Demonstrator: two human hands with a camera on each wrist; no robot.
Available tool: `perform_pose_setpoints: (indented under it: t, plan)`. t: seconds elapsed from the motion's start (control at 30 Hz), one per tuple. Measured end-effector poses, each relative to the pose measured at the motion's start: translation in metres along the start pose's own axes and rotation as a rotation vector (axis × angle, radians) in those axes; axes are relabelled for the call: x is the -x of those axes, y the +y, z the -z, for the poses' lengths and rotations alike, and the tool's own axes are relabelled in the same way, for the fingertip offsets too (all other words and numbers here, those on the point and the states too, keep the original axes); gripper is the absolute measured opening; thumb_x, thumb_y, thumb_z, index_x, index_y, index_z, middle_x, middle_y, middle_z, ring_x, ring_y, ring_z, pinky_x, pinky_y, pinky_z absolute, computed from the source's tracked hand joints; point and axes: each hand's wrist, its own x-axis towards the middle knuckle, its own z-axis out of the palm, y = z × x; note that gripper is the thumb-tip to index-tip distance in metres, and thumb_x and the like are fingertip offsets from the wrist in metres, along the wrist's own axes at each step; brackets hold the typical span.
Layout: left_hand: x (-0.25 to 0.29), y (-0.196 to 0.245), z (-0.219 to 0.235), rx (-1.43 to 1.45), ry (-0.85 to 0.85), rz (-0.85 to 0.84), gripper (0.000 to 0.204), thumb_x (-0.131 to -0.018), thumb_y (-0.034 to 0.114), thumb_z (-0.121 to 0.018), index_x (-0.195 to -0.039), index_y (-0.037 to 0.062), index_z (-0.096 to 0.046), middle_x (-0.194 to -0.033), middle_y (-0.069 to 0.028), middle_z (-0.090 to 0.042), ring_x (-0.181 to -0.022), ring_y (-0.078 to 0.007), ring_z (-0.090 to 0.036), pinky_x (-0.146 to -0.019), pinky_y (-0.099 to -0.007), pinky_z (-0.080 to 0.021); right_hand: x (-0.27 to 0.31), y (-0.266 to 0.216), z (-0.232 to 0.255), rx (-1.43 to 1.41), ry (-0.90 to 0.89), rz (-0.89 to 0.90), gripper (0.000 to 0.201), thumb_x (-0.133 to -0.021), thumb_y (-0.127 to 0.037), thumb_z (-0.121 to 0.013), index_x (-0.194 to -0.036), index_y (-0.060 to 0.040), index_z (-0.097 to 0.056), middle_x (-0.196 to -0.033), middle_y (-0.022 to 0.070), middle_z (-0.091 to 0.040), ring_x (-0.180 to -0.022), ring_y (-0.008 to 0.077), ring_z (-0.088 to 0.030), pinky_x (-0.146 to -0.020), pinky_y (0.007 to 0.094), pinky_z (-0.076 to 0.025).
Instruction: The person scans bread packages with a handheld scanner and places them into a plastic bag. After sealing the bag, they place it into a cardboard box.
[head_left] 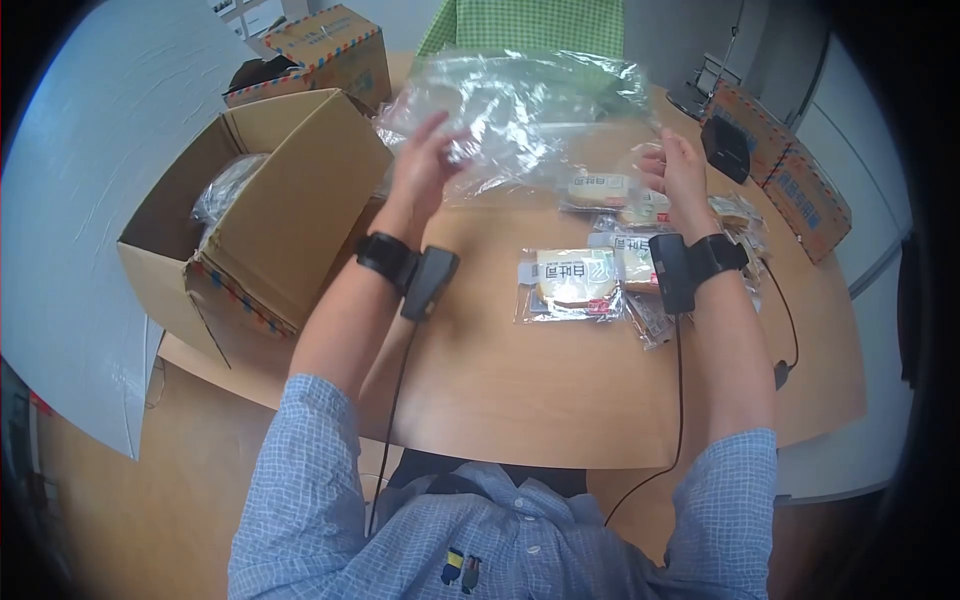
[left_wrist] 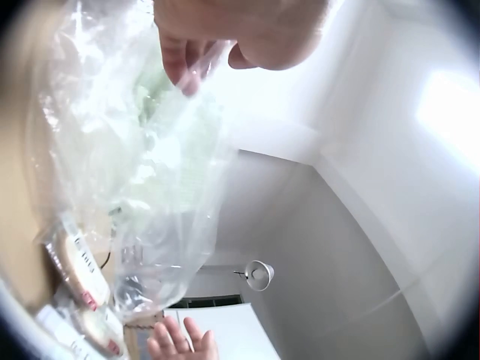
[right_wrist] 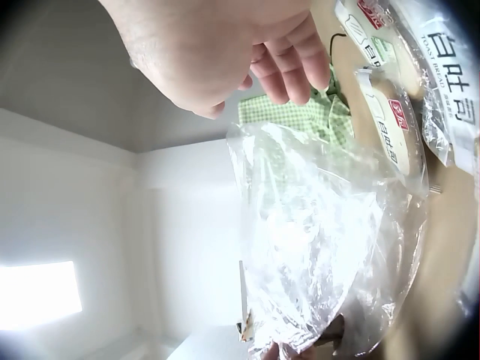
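Clear bag [head_left: 515, 115] beside carton [head_left: 300, 190] (plastic [head_left: 227, 188] inside)

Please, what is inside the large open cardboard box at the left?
In the cardboard box, crumpled clear plastic shows. Whatever lies beneath or deeper cannot be seen: the plastic and the box walls cover it.

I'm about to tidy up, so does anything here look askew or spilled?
Mostly untidiness: the bread packs on the right lie in an uneven, overlapping heap, and the open cardboard box on the left sits askew, its near edge looking ragged. No spill is visible.
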Motion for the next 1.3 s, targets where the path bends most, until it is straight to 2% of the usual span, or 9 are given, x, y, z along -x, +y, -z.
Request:
perform_pose_setpoints:
  t: [0.1,0.27,0.37,0.57,0.63,0.73,1.03,1.2,1.3]
  plan:
    - [-0.040,-0.001,0.019,-0.196,0.225,-0.188,0.054,-0.082,0.009,-0.052,-0.131,-0.0007,-0.030,-0.120,-0.0201,-0.047,-0.100,-0.0247,-0.053,-0.081,-0.0367,-0.044,0.008,-0.002,0.003,0.114,-0.006,-0.016,0.032,-0.090,-0.032,-0.048,-0.108,-0.0056,-0.053,-0.086,0.0022,-0.057,-0.071,0.0073,-0.055,-0.054,0.0201,-0.044]
    - [-0.004,0.005,-0.027,-1.340,0.369,-1.238,0.072,-0.069,0.020,-0.067,-0.132,0.0081,-0.033,-0.139,-0.0221,-0.025,-0.128,-0.0355,-0.025,-0.101,-0.0494,-0.021,0.053,0.001,0.017,0.114,-0.188,-0.008,0.029,-0.089,-0.028,-0.052,-0.107,-0.0065,-0.055,-0.091,-0.0011,-0.059,-0.077,0.0051,-0.053,-0.062,0.0194,-0.044]
    - [-0.013,-0.024,-0.051,-1.592,-0.166,-1.081,0.069,-0.075,0.035,-0.065,-0.135,0.0250,-0.033,-0.142,-0.0158,-0.023,-0.130,-0.0381,-0.020,-0.104,-0.0531,-0.015,0.083,0.007,0.022,0.100,-0.290,-0.015,0.023,-0.088,-0.023,-0.053,-0.103,-0.0057,-0.058,-0.089,-0.0018,-0.059,-0.076,0.0045,-0.053,-0.063,0.0192,-0.043]
    - [-0.084,-0.069,-0.018,-1.791,-0.151,-0.266,0.074,-0.075,0.064,-0.050,-0.135,0.0256,-0.032,-0.143,-0.0122,-0.024,-0.132,-0.0386,-0.016,-0.098,-0.0642,-0.017,0.139,0.013,0.044,0.366,-0.414,-0.023,0.017,-0.082,-0.014,-0.060,-0.095,-0.0019,-0.060,-0.090,0.0030,-0.061,-0.080,0.0125,-0.057,-0.069,0.0249,-0.045]
    - [-0.095,-0.082,0.004,-1.785,-0.197,-0.055,0.077,-0.072,0.067,-0.049,-0.135,0.0259,-0.033,-0.144,-0.0115,-0.023,-0.133,-0.0381,-0.015,-0.098,-0.0637,-0.018,0.146,0.022,0.048,0.586,-0.380,0.482,0.019,-0.076,-0.010,-0.062,-0.092,-0.0006,-0.060,-0.090,0.0074,-0.060,-0.085,0.0224,-0.057,-0.077,0.0316,-0.045]
    - [-0.103,-0.099,0.017,-1.774,-0.235,0.131,0.076,-0.072,0.069,-0.047,-0.134,0.0264,-0.034,-0.144,-0.0096,-0.023,-0.133,-0.0364,-0.016,-0.098,-0.0631,-0.019,0.149,0.021,0.037,0.714,-0.388,0.556,0.025,-0.070,-0.012,-0.065,-0.093,-0.0035,-0.061,-0.099,0.0102,-0.058,-0.099,0.0298,-0.052,-0.086,0.0385,-0.041]
    - [-0.114,-0.105,0.021,-1.770,-0.328,0.130,0.078,-0.073,0.070,-0.046,-0.137,0.0270,-0.031,-0.145,-0.0119,-0.019,-0.133,-0.0386,-0.013,-0.100,-0.0644,-0.013,0.142,0.050,0.020,1.094,-0.522,0.594,0.057,-0.063,-0.035,-0.073,-0.112,-0.0128,-0.056,-0.129,0.0135,-0.040,-0.124,0.0380,-0.029,-0.097,0.0620,-0.018]
    - [-0.082,-0.096,-0.014,-1.747,-0.167,-0.607,0.070,-0.080,0.050,-0.054,-0.137,0.0153,-0.032,-0.142,-0.0151,-0.024,-0.131,-0.0344,-0.022,-0.103,-0.0555,-0.019,0.144,0.057,0.028,1.101,-0.461,0.623,0.052,-0.062,-0.033,-0.073,-0.108,-0.0137,-0.059,-0.126,0.0117,-0.042,-0.123,0.0362,-0.030,-0.096,0.0624,-0.019]
    - [-0.031,-0.090,-0.035,-1.411,-0.534,-0.694,0.070,-0.080,0.043,-0.057,-0.134,0.0064,-0.033,-0.137,-0.0195,-0.030,-0.127,-0.0351,-0.029,-0.101,-0.0508,-0.024,0.144,0.060,0.034,1.123,-0.438,0.592,0.054,-0.061,-0.031,-0.074,-0.109,-0.0132,-0.058,-0.129,0.0101,-0.040,-0.123,0.0356,-0.030,-0.098,0.0618,-0.018]
